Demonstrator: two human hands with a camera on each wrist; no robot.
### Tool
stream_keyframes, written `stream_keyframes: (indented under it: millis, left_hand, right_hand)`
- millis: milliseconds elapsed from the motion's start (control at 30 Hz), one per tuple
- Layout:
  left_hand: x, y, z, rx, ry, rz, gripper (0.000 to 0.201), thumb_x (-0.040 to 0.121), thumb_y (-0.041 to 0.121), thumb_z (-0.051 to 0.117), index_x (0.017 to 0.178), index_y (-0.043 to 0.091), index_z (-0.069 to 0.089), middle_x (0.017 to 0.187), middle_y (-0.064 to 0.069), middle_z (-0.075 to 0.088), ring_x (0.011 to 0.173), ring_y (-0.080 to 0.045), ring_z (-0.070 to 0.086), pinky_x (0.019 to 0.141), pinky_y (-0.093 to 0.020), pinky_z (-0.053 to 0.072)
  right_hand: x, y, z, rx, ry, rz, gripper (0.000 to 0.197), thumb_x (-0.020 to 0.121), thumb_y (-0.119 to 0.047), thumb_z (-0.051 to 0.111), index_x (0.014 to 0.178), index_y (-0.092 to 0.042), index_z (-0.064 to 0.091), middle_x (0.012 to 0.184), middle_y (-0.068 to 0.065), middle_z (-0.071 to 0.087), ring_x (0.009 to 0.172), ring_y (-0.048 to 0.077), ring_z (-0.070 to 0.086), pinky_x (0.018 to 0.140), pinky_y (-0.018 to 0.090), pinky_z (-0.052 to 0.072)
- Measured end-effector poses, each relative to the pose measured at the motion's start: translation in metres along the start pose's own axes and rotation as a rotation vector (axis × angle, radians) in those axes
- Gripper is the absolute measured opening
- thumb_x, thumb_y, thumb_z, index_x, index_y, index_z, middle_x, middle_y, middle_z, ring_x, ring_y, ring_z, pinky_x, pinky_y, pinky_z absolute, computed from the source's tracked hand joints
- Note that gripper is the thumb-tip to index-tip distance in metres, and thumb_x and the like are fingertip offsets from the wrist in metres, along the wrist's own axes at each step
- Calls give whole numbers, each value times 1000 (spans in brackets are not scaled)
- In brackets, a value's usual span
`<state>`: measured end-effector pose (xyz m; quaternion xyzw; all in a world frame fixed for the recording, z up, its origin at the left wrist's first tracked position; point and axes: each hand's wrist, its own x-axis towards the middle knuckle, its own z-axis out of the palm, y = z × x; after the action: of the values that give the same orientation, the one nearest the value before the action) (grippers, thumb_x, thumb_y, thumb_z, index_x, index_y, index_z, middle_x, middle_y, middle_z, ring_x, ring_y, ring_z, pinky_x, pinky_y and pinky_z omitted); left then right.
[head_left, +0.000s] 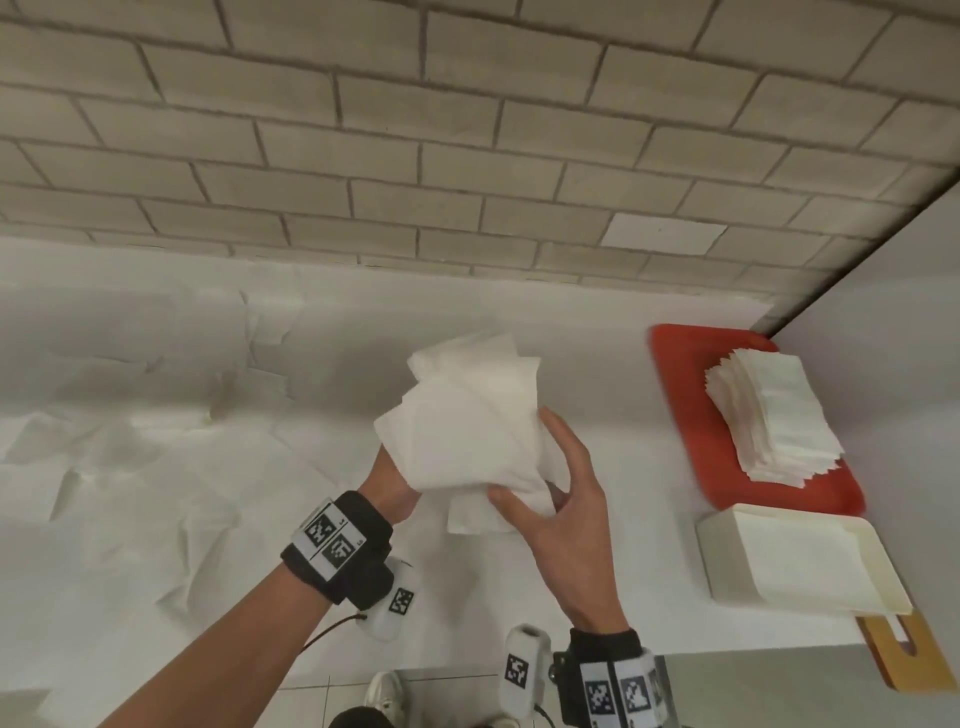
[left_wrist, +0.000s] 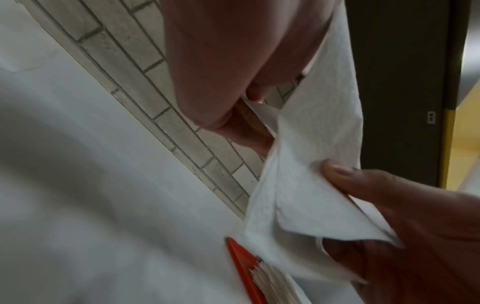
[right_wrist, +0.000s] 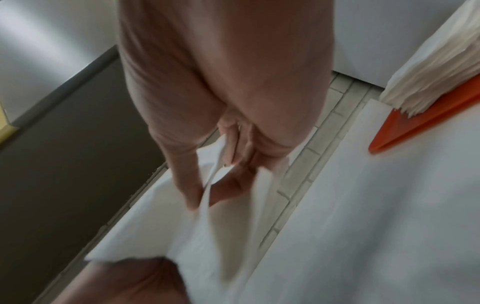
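On the left of the white counter (head_left: 597, 322), loose sheets (head_left: 156, 467) of thin paper are spread out, creased and overlapping. Next, the left hand (head_left: 389, 480) is seen under the napkin bundle (head_left: 467, 426), which is held up above the middle of the counter, clear of it. In the left wrist view the fingers (left_wrist: 254, 96) are curled in and a fold of paper is pinched by them. The bundle is judged to be very light, soft and limp, easily torn or crumpled, with layers that can slide apart. It is best taken at an edge or corner, several layers at once, with a gentle pinch rather than a squeeze. Its lower right part is pinched by the right hand (head_left: 566, 519), with the thumb laid on the front and the spread fingers behind.

Further right, a red tray (head_left: 685, 374) is set near the wall corner, and a tall stack of folded napkins (head_left: 769, 415) is carried on it, its edges slightly fanned. Just in front of the tray a cream box (head_left: 779, 561) is placed. Flat pale paper seems to be held in it, though that cannot be told for sure. A wooden board (head_left: 904, 654) is partly covered by the box.
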<state>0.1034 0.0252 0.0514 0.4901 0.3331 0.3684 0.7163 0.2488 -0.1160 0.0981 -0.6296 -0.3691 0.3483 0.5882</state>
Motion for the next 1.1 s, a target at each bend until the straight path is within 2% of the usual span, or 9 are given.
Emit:
stream_keyframes:
  millis: [67,167,300,400,500,567,700,833,1100]
  left_hand:
    - [-2,4,13,47,40,62,46,80,33,93,110,12,65,96,11,80,91,-4,74,77,-25,59]
    - [-2,7,29,94,124,35,9,106,10,65,110,4,70,100,-13,76,93,-26,70,75,-45,55]
    - [-6,-7,33,193,139,-54,16,107,21,59,111,12,71,109,-18,76,103,-40,74,90,-63,59]
    - [-14,-13,37,256,83,-66,17,109,17,58,117,17,73,111,-8,79,108,-36,75,94,-60,60]
    - [-23,-15,44,293,21,-33,25,107,6,60,124,18,73,116,-4,80,109,-27,77,93,-51,63]
    - [-27,-16,49,302,16,-18,25,107,4,59,124,17,73,116,-4,80,110,-27,76,94,-50,62]
    - [-29,-17,59,209,78,-89,29,116,31,46,126,20,71,120,1,80,114,-22,75,103,-53,58]
    - [-32,-14,69,127,80,-131,34,116,36,43,128,20,70,122,1,80,116,-22,75,104,-50,56]
    - [-37,-14,83,78,33,-157,38,115,39,40,129,18,69,122,-1,80,115,-23,75,102,-47,56]
  right_hand:
    - [-9,8,1,49,98,11,85,85,-2,90,152,-39,53,149,-28,57,127,7,68,98,29,61]
    - [-21,22,0,17,160,72,83,81,-11,95,143,-43,52,141,-25,57,116,12,74,87,34,65]
    - [-29,31,1,-44,177,150,81,75,-38,99,138,-46,48,129,-9,57,105,14,74,84,39,65]
    - [-26,27,1,-50,243,133,64,87,-47,86,140,-44,50,116,-1,64,98,19,74,85,44,64]
    - [-21,26,-4,-61,187,85,43,98,-30,81,135,-35,59,104,-2,73,103,19,72,88,49,61]
    - [-21,28,-9,-63,187,23,29,100,-14,77,124,-25,67,112,-4,75,111,19,71,90,49,61]
    - [-29,33,-16,-67,412,-128,21,96,1,77,102,-19,74,113,-1,72,115,26,69,94,47,60]
    - [-36,39,-15,-90,509,-154,25,94,3,79,97,-22,75,110,-5,71,115,22,70,96,41,61]
    - [-44,38,-26,-126,467,-141,26,95,0,79,98,-26,76,109,-10,70,113,18,71,97,38,61]
